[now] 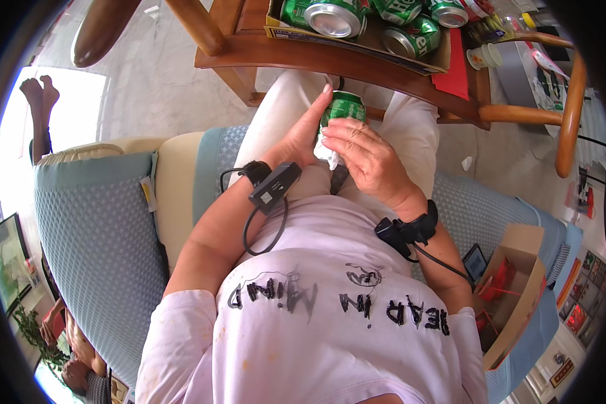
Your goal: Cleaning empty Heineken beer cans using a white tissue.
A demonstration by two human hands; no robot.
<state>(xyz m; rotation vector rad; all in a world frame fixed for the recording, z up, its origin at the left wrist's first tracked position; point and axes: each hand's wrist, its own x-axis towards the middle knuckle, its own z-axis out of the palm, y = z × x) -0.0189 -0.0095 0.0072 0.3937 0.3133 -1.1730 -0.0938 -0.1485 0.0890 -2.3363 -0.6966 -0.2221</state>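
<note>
A green drink can [349,102] is held over my lap, between my knees. My left hand [301,140] grips its left side, thumb stretched along the can and the other fingers hidden. Against the can's lower part, my right hand [365,156] presses a crumpled white tissue [325,149], its fingers bent together over it. The tissue hangs down between the two hands and covers part of the can. Each wrist carries a black strapped device with a cable.
Ahead stands a wooden table [249,60] bearing a cardboard tray [357,48] of several green cans, some dented. Paper cups [483,56] and a red card [453,71] are beside it. An open cardboard box [515,296] is on the sofa to my right. Another person lies at far left.
</note>
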